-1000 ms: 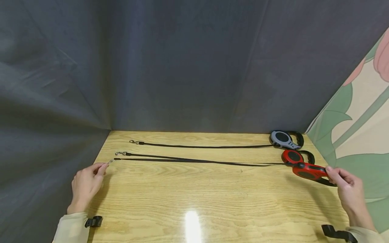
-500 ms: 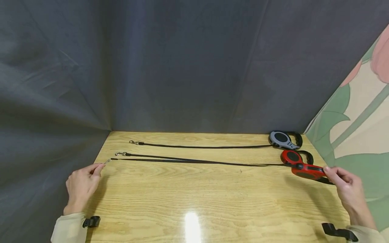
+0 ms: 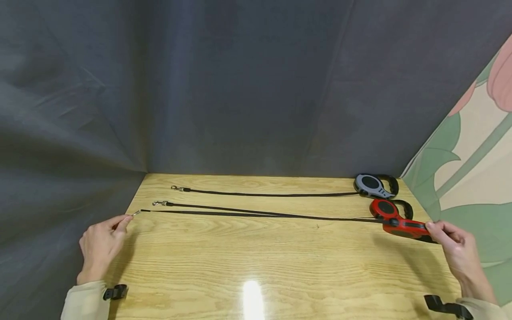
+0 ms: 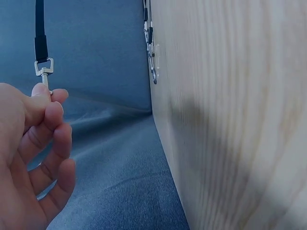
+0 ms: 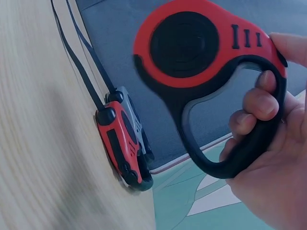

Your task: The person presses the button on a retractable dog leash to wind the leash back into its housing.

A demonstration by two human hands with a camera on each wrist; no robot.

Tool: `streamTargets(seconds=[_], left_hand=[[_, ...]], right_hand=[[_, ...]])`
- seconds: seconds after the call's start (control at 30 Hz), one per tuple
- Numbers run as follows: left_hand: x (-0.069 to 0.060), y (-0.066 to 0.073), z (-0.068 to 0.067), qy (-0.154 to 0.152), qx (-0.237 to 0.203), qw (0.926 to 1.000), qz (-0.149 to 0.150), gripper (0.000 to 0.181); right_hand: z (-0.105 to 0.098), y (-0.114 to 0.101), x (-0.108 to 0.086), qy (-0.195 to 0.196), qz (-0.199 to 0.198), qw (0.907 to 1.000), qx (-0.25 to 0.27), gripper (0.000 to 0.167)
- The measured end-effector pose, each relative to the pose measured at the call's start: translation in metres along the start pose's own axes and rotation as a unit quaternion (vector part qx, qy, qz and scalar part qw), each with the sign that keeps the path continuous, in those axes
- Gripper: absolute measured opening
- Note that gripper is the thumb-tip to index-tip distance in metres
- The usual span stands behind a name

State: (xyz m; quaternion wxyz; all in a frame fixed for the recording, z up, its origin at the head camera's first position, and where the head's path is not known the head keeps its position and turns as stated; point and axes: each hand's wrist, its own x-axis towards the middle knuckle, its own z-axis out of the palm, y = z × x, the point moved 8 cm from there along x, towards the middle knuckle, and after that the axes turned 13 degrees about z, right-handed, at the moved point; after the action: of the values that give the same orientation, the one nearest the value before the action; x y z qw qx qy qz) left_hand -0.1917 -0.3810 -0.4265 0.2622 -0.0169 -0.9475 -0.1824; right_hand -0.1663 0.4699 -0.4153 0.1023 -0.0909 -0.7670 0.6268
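Observation:
My left hand (image 3: 102, 246), at the table's left side, pinches the metal snap hook (image 4: 44, 72) between thumb and forefinger. From that hook a black strap (image 3: 216, 214) stretches across to a red retractable dog leash (image 3: 408, 228). My right hand (image 3: 458, 251) holds this leash above the table, its fingers curled through the black loop handle (image 5: 261, 139). Just behind it lies a second red retractable leash (image 5: 122, 139), partly covered in the head view. Its own strap runs left to a snap hook (image 3: 160, 203) on the tabletop.
A grey retractable leash (image 3: 367, 183) lies at the back right, its strap (image 3: 260, 194) laid out leftward to another snap hook (image 3: 177, 188). Dark cloth (image 3: 256, 89) hangs behind and left of the wooden table (image 3: 256, 253). A flowered cloth (image 3: 480, 213) borders the right.
My left hand has moved left and slightly nearer, drawing the snap hook and strap along with it. My right hand and the red leash it holds stay almost in place.

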Motion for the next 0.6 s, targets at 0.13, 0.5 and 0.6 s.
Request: streamTargets(seconds=[0.13, 0.5, 0.6], left_hand=[[0.000, -0.006, -0.004, 0.000, 0.002, 1.0000, -0.005, 0.029], [-0.001, -0.014, -0.008, 0.002, -0.001, 0.9999, -0.013, 0.034], [-0.001, -0.014, -0.008, 0.005, -0.002, 0.9999, -0.013, 0.034]], right_hand=[[0.004, -0.003, -0.002, -0.005, -0.003, 0.9966, -0.083, 0.029], [0.006, -0.018, -0.006, 0.017, -0.023, 0.9993, -0.026, 0.035], [0.004, -0.016, -0.007, 0.032, -0.009, 0.9991, -0.025, 0.035]])
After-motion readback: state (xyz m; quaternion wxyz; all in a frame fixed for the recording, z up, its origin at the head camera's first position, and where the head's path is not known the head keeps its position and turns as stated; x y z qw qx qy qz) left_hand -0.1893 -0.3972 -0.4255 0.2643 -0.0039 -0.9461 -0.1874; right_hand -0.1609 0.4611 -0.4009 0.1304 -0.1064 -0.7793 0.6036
